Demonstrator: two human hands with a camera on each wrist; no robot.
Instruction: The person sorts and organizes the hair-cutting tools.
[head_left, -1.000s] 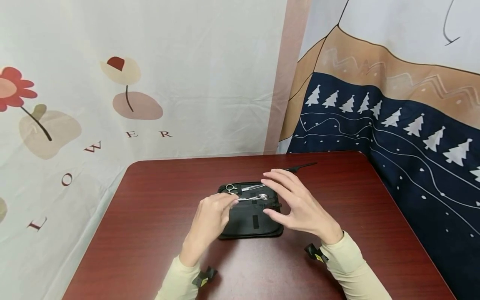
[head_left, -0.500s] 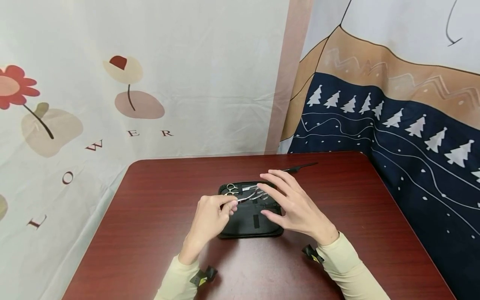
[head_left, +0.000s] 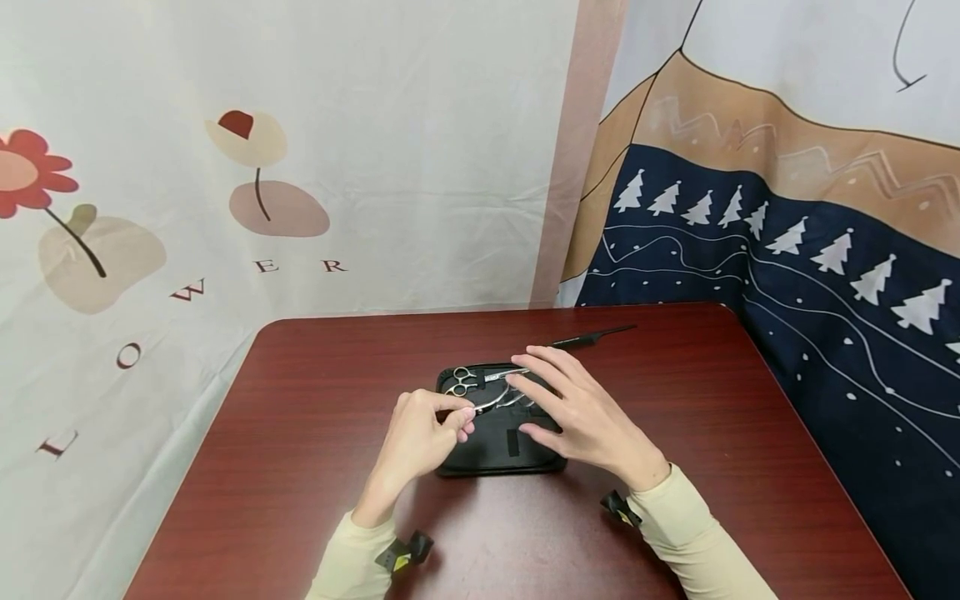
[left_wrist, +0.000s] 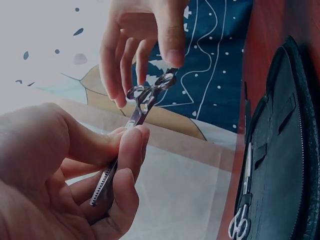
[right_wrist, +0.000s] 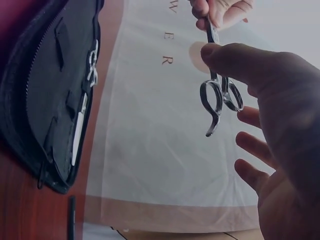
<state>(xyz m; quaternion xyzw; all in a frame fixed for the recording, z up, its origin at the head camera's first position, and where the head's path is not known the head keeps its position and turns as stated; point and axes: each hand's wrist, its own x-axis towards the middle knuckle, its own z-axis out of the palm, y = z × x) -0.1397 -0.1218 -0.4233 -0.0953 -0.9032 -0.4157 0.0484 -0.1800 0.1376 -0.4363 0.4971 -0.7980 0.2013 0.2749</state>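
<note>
My left hand (head_left: 422,435) pinches a pair of silver thinning scissors (left_wrist: 141,111) by the blades, between thumb and fingers. Toothed blade edges show below those fingers in the left wrist view, and the finger rings point toward my right hand (head_left: 588,421). That hand is spread around the ring end, thumb apart from the other fingers; in the right wrist view its thumb overlaps the shank. Beneath both hands lies an unzipped black case (head_left: 480,457). A second pair of scissors (head_left: 463,382) is tucked under a strap along its far side.
A black comb (head_left: 592,337) lies on the reddish-brown table (head_left: 315,433), behind the case and partly covered by my right hand in the head view. Printed cloth (head_left: 420,167) hangs past the table's far edge.
The thinning scissors have lifted from the case, their rings swinging up toward my right hand. My right hand has shifted slightly left, showing more of the comb.
</note>
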